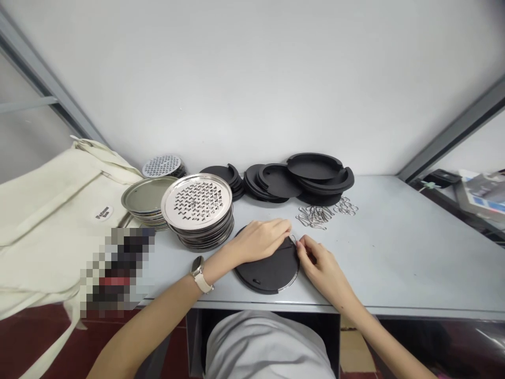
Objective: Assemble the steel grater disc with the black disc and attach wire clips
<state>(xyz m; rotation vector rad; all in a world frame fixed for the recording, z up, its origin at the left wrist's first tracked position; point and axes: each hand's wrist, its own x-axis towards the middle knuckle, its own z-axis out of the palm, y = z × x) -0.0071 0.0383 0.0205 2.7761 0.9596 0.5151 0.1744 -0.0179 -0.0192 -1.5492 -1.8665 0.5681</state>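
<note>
On our table [414, 258], our left hand [262, 240] rests on the black disc [270, 271], fingers together, grip hidden. Our right hand [321, 260] pinches a wire clip [293, 237] at its edge; it looks half done. Loose clips [315, 216] lie behind the disc.

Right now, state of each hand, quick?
Left hand: resting on the black disc, fingers curled; grip cannot be told.
Right hand: closed, apparently pinching a metal clip at the disc's edge.
</note>
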